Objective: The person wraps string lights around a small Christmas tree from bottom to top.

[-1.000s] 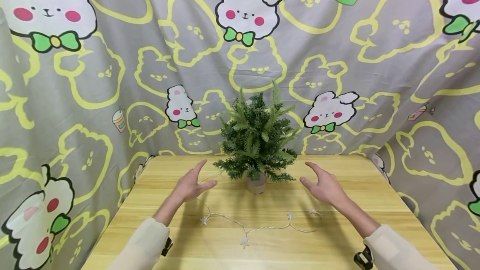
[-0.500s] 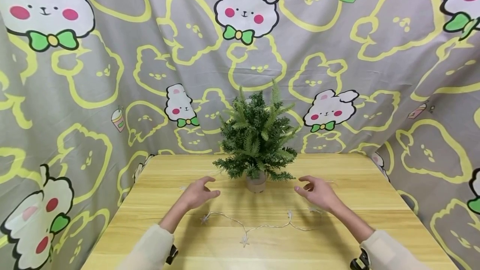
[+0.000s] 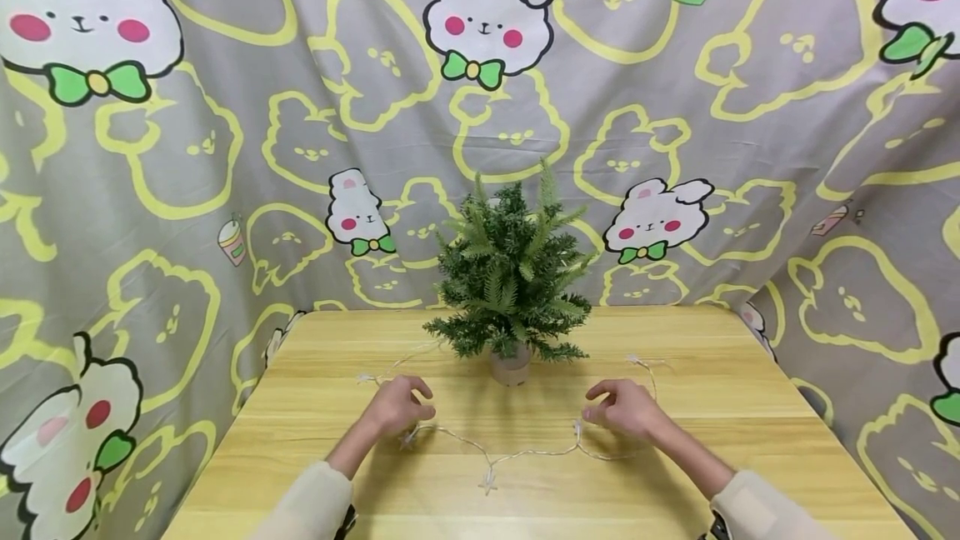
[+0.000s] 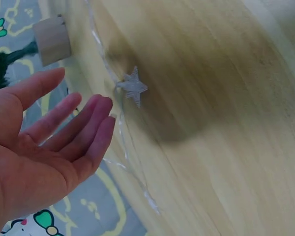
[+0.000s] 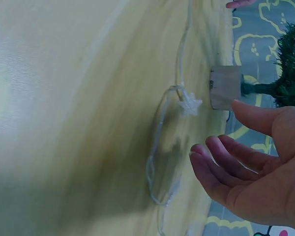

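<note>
A string of star lights lies in a loose curve on the table in front of a small artificial Christmas tree. My left hand hovers just above a clear star at the string's left part, fingers loosely bent and holding nothing. Over the right part of the string hangs my right hand, close to another star, its fingers also relaxed with nothing between them. Both wrist views show a gap between fingertips and stars. The tree stands upright on a round wooden base.
The wooden table carries the tree near its back edge. More of the light string runs behind each hand, with a star at left and one at right. A patterned grey curtain encloses the back and sides.
Both hands have come down and back toward me from beside the tree to the string of lights. Their fingers, spread before, are now more bent. Tree and lights have stayed put.
</note>
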A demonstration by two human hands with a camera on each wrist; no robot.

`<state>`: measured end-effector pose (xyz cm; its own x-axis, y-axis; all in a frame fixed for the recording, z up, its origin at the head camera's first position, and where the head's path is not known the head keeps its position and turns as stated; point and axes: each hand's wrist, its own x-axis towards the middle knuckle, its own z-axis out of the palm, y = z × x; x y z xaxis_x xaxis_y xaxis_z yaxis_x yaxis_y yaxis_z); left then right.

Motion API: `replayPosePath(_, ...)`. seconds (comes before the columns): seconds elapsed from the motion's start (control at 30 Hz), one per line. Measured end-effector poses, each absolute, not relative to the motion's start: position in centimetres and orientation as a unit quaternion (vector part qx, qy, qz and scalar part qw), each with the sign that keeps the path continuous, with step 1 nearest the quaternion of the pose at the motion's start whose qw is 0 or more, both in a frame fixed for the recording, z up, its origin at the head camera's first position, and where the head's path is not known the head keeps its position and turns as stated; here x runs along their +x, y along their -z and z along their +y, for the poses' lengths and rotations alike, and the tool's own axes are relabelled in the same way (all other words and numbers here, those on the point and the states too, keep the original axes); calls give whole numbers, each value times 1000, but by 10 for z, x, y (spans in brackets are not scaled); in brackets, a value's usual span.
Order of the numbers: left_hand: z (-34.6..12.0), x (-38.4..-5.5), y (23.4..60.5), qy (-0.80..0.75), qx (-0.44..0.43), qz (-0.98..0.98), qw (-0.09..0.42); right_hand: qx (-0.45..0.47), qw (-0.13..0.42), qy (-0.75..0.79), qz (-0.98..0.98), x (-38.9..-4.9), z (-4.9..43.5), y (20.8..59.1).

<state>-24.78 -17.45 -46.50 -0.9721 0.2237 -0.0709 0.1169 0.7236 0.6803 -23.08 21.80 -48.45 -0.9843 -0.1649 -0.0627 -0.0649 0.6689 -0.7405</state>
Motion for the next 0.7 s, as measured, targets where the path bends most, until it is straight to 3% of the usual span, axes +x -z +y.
replayPosePath(0.7, -179, -250, 482, -329, 144, 931, 57, -134, 152, 437, 876, -226, 206, 498)
